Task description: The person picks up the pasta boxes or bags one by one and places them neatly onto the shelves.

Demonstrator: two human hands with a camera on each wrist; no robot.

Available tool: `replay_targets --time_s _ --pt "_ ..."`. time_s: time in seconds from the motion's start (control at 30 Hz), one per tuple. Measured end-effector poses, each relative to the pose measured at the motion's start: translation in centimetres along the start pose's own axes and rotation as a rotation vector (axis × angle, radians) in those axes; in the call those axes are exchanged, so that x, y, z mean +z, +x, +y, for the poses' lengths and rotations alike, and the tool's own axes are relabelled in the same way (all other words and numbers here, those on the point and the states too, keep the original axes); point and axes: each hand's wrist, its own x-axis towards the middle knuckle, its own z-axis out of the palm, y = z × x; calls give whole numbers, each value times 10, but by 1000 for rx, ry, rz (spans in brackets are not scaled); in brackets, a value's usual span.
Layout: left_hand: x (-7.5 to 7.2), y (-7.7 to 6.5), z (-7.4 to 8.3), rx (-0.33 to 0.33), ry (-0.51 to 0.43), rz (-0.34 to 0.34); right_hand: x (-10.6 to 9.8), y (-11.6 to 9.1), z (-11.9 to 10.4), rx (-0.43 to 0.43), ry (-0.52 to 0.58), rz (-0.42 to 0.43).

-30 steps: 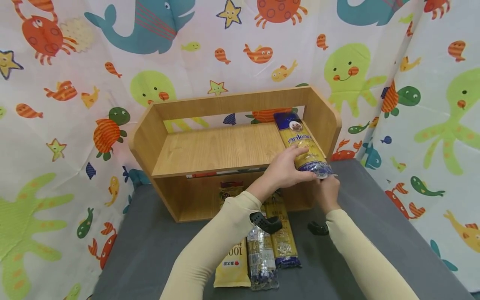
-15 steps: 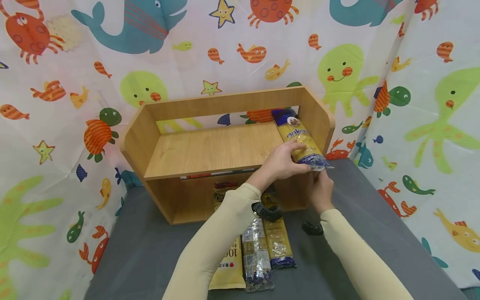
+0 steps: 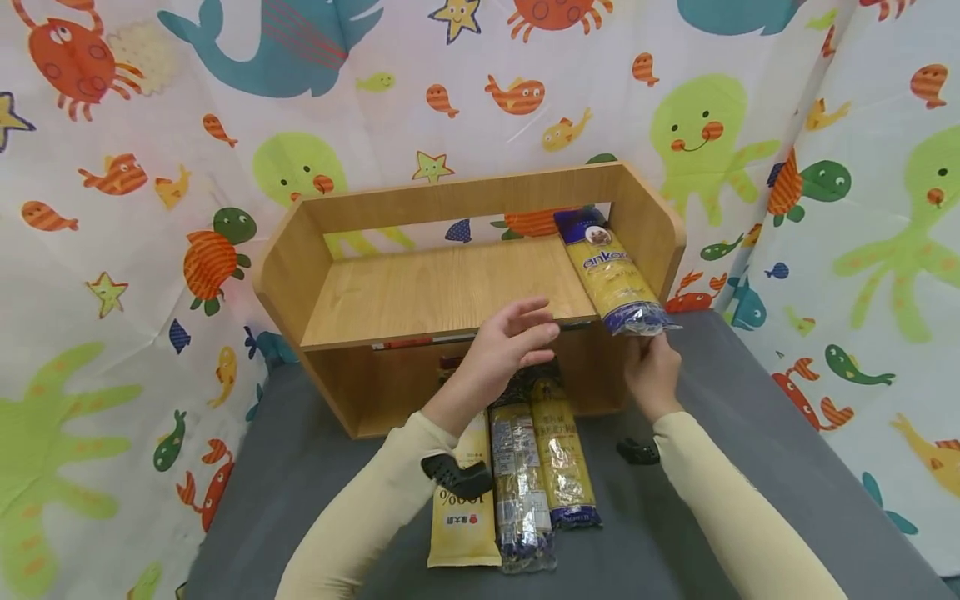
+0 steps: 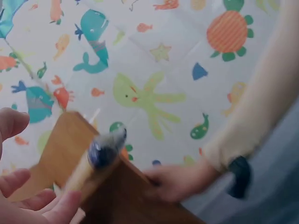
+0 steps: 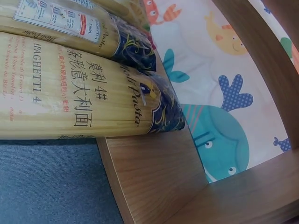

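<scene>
Placing step: I hold the Ankara spaghetti pack [image 3: 615, 279] end with my right hand [image 3: 651, 371] on the wooden shelf [image 3: 442, 287]; left hand [image 3: 506, 342] is open, free to take the next pack [image 3: 562, 450]

Your right hand [image 3: 651, 372] sits under the overhanging end of the spaghetti packet [image 3: 617, 273] on the wooden shelf [image 3: 442, 287], fingertips hidden. Your left-wrist view blurs that packet; your left hand [image 4: 28, 196] is cropped. Packets [image 3: 517, 467] below vanish beneath the shelf.
</scene>
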Motion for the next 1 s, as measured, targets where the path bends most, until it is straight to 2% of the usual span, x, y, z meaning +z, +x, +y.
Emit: replay_targets --time_s 0.1,0.17,0.37,0.53,0.7,0.8,1.0 --pt "-23 -29 -21 -36 -31 5 -2 2 -1 1 -2 3" --pt "-38 -46 -36 -72 -26 34 -4 3 0 2 -4 7" --pt "-85 -80 -85 -212 -67 191 -8 6 5 7 -9 16" --pt "-119 -107 -121 -289 -94 337 -8 7 4 -19 6 18" --pt "-137 -126 -146 -346 -99 438 -8 10 1 8 -2 -2" --pt "-142 -132 -159 -370 -108 455 -7 10 -2 50 -16 -31" --pt "-145 -139 -175 -388 -106 447 -2 3 -7 73 -7 -56"
